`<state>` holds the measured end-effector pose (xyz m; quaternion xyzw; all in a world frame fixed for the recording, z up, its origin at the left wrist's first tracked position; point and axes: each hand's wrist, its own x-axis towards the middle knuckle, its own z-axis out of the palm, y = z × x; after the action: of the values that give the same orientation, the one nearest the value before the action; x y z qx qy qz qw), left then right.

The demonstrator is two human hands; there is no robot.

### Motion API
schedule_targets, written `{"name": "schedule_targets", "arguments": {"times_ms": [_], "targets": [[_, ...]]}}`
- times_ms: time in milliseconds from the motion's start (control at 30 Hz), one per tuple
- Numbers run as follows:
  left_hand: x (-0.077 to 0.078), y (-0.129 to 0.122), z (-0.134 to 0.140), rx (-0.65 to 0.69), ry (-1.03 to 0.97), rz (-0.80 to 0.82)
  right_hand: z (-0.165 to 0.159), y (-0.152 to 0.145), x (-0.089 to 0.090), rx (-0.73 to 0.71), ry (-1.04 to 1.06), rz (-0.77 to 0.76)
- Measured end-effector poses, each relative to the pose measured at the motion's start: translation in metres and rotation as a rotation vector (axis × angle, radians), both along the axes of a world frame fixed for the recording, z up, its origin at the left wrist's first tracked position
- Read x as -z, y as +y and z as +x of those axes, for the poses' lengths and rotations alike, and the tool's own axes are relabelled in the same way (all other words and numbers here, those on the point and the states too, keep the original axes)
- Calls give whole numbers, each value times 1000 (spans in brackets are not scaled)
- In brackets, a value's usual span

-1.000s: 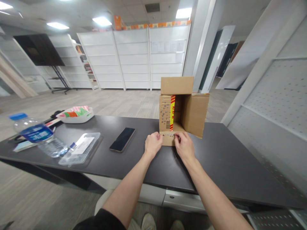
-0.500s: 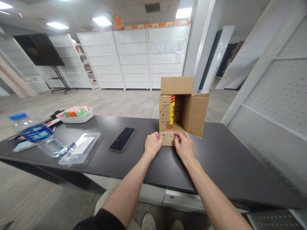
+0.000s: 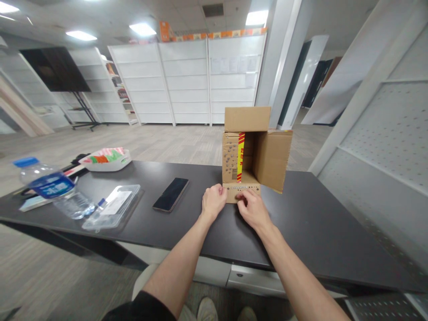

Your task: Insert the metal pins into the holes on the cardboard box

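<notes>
On the dark table (image 3: pixel 307 214): phone (image 3: pixel 171 195), then open box (image 3: pixel 274 160).
Our left hand (image 3: pixel 214 199), fingers bunched, is at the front flap (image 3: pixel 232 196)'s left edge; our right hand (image 3: pixel 252 207), fingers narrow, over its middle. What either holds, we cannot tell.

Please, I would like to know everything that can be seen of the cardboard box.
The brown cardboard box stands on the dark table, opening toward the camera. Its top flap stands up, its right flap is swung outward, and its lower flap carries a row of small dots. The left panel bears scattered grey dots, a barcode and a yellow-and-red strip. The left hand is at the lower flap's left edge; the right hand appears to touch its front.
</notes>
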<state>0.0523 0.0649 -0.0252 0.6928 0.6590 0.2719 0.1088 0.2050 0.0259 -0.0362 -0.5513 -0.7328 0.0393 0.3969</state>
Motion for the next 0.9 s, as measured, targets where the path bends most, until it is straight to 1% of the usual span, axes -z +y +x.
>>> {"name": "schedule_targets", "arguments": {"times_ms": [100,233,333,500,700,900], "targets": [[-1,-1,0,4,-2,-2,-2,-3,-1,-33,-68,-47],[-3,-2,1,-1,3,-13,-4,-6,-3,-36,-177,-72],[-3,-1,1,-3,5,-12,-6,-8,-3,-31,-217,-85],[-2,-1,0,6,0,3,-6,-9,-4,-33,-231,-97],[-4,-2,1,-10,8,-22,-4,-7,-3,-9,-174,-78],[-3,-1,1,-3,10,-15,-6,-9,-4,-22,-229,-77]]}}
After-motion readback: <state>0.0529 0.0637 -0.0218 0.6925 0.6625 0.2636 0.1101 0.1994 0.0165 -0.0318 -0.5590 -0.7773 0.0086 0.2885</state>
